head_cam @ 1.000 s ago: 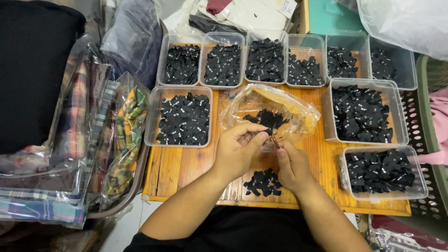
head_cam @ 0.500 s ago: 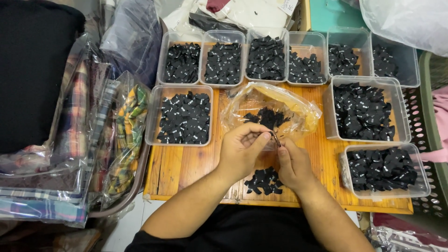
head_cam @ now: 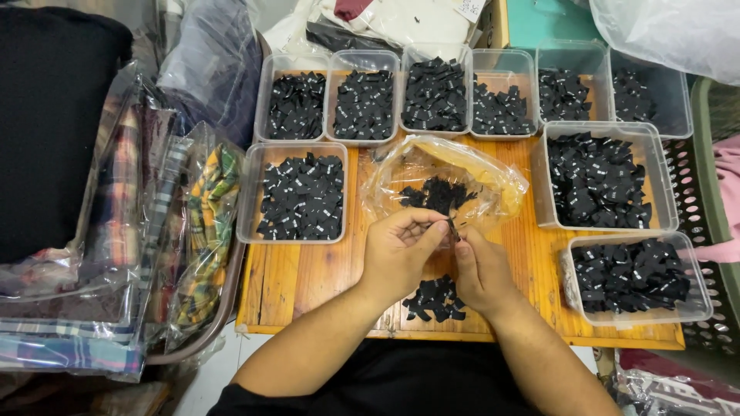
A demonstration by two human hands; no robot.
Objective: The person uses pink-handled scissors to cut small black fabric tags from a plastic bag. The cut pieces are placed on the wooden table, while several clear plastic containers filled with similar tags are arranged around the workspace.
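Between both hands' grip (head_cam: 451, 231): black label (head_cam: 454, 229).

Both bare forearms are stretched forward from the near edge of the desk and brought together over its middle. The left hand (head_cam: 397, 254) is curled, thumb and forefinger pinched. The right hand (head_cam: 479, 270) is held just beside it, fingertips meeting the left grip.
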